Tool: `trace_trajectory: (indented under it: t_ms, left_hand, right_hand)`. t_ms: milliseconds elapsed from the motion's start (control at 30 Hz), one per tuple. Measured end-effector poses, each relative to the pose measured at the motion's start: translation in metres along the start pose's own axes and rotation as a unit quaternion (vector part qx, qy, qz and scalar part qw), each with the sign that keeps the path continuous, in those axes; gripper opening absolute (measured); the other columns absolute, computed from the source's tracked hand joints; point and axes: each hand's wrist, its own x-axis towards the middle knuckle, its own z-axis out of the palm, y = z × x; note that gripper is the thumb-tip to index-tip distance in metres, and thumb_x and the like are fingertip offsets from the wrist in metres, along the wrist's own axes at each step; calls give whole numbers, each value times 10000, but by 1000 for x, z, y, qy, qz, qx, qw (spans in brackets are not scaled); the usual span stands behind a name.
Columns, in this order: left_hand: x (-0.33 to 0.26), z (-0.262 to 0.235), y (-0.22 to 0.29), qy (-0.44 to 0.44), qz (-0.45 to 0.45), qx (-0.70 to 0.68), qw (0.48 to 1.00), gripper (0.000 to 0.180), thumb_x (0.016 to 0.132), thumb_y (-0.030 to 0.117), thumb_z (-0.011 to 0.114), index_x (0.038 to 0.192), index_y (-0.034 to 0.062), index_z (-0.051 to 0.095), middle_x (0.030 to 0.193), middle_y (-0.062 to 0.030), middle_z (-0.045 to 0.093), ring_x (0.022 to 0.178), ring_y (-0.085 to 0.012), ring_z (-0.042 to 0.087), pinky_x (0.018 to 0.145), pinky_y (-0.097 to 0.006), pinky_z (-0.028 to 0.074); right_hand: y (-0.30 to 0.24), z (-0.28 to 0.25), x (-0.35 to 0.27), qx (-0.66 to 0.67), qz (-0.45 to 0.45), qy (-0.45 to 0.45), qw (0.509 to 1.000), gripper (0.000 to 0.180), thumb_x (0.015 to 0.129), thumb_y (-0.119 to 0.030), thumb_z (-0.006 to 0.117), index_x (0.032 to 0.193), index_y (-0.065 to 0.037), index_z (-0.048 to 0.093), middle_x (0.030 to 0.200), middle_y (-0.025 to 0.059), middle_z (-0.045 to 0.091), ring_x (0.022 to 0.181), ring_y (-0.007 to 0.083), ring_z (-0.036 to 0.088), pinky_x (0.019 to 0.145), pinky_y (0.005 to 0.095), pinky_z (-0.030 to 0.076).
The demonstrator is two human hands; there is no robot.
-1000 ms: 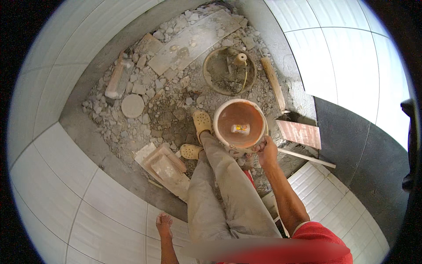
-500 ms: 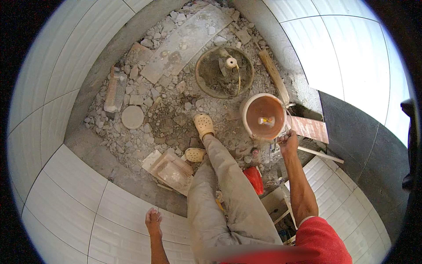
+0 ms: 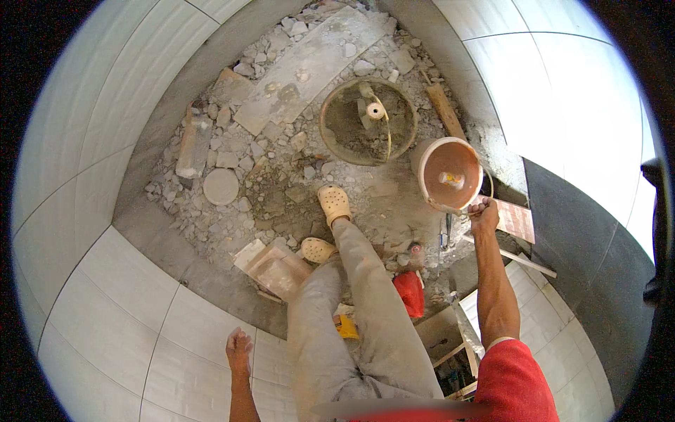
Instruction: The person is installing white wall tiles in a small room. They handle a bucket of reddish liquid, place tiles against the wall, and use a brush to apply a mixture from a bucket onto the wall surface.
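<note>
My right hand (image 3: 484,212) grips the rim and wire handle of a white bucket (image 3: 450,173) with a brown-stained inside, held off the rubble floor at the right. A small pale object lies at the bucket's bottom. My left hand (image 3: 238,349) rests flat, fingers apart, on the white tiled ledge (image 3: 140,330) at the lower left. My legs in grey trousers reach down to two pale clogs (image 3: 335,204) standing on the rubble.
A round pan of grey mortar (image 3: 368,121) with a trowel sits beyond my feet. Broken tile pieces, a long slab (image 3: 309,67), a round disc (image 3: 221,186) and a red bag (image 3: 409,292) lie around. White tiled walls curve on both sides.
My right hand has carried the bucket from in front of my feet out to the right, toward the wall. My left hand has shifted a little on the ledge.
</note>
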Motion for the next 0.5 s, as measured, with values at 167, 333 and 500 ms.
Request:
trace_trajectory:
  t_ms: [167,333,500]
  left_hand:
    - [5,3,10,2,-8,18,1000,477,915,320,649,1287,45,532,1104,-53,573,982,-186,582,841,-334,478]
    - [26,14,23,10,16,21,1000,442,931,287,615,1279,27,534,1120,-72,596,1013,-178,582,851,-322,481]
    - [65,14,46,8,114,101,988,430,947,334,619,1274,57,585,1126,-79,644,1003,-181,600,861,-317,485]
  right_hand:
    - [15,-18,23,-3,-23,2,1000,184,896,-207,551,815,-52,497,571,23,390,497,184,413,577,375,460]
    - [22,-51,70,-67,-30,-60,995,160,916,-219,567,912,-59,556,688,34,496,609,206,497,680,403,493]
    - [21,-47,66,-141,26,-144,979,417,957,-279,528,1298,-64,424,1162,159,497,1011,273,544,889,403,468]
